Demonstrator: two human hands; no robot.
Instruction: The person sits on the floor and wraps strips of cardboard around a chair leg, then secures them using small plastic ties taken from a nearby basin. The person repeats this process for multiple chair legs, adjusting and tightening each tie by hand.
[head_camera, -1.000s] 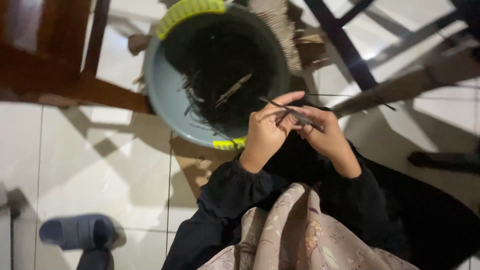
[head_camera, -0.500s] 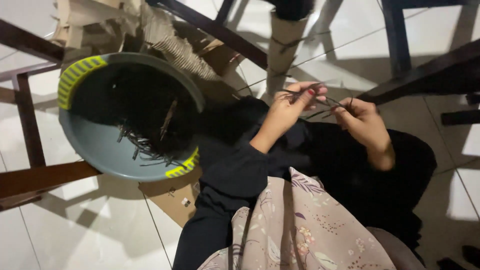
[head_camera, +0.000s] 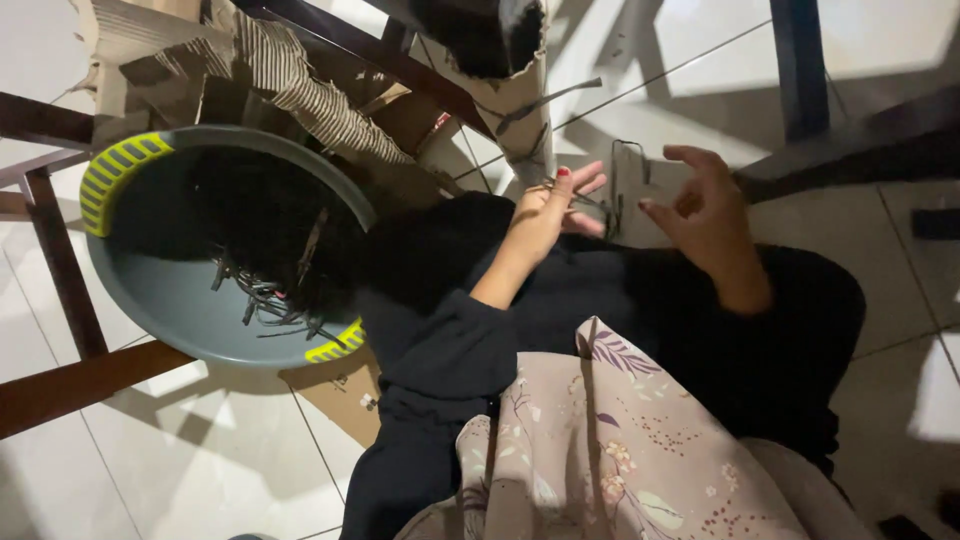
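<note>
grey basin (head_camera: 150, 300) with yellow grips, torn cardboard (head_camera: 300, 90), white tiles (head_camera: 200, 460)

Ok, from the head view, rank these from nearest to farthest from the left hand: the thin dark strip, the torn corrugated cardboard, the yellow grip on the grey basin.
1. Thin dark strip: pinched in the left hand fingers.
2. Torn corrugated cardboard: up and to its left.
3. Yellow grip on the grey basin: far left rim.

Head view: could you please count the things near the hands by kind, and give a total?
Round grey plastic basin with yellow-green striped handles: 1
Torn brown corrugated cardboard pieces: 1 heap
Thin dark bent strip held in the left hand: 1
Hands, with the right hand: 2
Total: 5
</note>
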